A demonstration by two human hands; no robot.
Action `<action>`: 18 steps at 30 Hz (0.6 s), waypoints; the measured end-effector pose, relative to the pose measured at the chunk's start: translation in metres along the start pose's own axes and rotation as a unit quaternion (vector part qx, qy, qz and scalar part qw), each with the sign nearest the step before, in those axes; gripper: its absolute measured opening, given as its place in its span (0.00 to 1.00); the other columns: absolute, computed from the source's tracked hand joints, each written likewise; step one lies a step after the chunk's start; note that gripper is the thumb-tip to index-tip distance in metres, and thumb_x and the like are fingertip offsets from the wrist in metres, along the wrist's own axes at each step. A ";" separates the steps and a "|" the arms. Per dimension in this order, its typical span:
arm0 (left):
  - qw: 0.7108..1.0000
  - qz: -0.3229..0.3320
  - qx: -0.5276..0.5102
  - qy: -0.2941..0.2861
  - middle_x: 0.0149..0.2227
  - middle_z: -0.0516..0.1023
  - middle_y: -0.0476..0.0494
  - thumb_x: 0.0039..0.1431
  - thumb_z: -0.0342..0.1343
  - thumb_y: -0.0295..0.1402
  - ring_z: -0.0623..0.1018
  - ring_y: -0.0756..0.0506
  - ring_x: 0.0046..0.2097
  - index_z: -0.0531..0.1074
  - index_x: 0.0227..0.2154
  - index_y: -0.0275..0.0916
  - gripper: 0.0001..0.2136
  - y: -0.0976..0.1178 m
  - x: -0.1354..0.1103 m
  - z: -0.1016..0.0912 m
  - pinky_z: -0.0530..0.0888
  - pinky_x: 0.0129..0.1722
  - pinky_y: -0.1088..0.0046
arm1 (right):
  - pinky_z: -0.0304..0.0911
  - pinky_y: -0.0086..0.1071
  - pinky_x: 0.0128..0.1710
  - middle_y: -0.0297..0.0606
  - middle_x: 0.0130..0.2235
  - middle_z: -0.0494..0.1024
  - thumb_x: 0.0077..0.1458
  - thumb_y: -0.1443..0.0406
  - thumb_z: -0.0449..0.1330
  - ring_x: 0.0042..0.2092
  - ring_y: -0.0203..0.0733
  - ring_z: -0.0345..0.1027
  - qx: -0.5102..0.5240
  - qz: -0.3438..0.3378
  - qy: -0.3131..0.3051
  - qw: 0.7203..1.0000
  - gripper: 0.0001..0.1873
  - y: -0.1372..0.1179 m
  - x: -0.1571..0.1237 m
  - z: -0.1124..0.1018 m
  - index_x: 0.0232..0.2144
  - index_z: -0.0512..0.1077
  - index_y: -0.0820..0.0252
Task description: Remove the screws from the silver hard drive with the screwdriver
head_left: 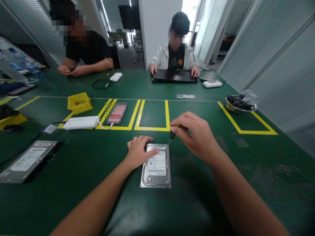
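Observation:
A silver hard drive (156, 170) with a white label lies flat on the green table in front of me. My left hand (140, 151) rests on its upper left part, thumb across the label and the other fingers around the far left edge. Between the fingertips of my right hand (197, 132) is a screwdriver (171, 134) with a dark and yellow handle. Its thin shaft slants down to the drive's far right corner; whether the tip sits in a screw is too small to tell.
Left lies a second hard drive (29, 157). Beyond are a white power bank (81, 122) cabled to a phone (117, 113), a yellow bin (79, 103) and yellow tape outlines (155, 128). A bowl of dark parts (241, 103) stands right. Across sit two people, one holding a black laptop-like panel (174, 76).

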State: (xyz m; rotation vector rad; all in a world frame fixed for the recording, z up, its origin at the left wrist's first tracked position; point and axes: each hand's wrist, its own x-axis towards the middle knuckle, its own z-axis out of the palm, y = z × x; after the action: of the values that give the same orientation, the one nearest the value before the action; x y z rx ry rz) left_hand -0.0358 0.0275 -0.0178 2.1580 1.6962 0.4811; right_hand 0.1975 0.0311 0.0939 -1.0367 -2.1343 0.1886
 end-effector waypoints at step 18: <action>1.000 0.005 0.001 0.004 0.48 0.76 0.44 0.56 0.58 0.54 0.70 0.36 0.50 0.72 0.49 0.47 0.23 -0.001 0.000 0.002 0.62 0.46 0.58 | 0.64 0.30 0.41 0.36 0.38 0.75 0.61 0.68 0.60 0.40 0.37 0.69 -0.004 -0.015 -0.008 1.000 0.03 -0.001 0.001 -0.003 0.38 0.75 0.59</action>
State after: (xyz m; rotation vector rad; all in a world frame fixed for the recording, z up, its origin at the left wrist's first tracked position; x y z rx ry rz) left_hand -0.0357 0.0276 -0.0201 2.1699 1.6901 0.4914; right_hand 0.1993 0.0304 0.0969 -1.0099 -2.1666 0.1746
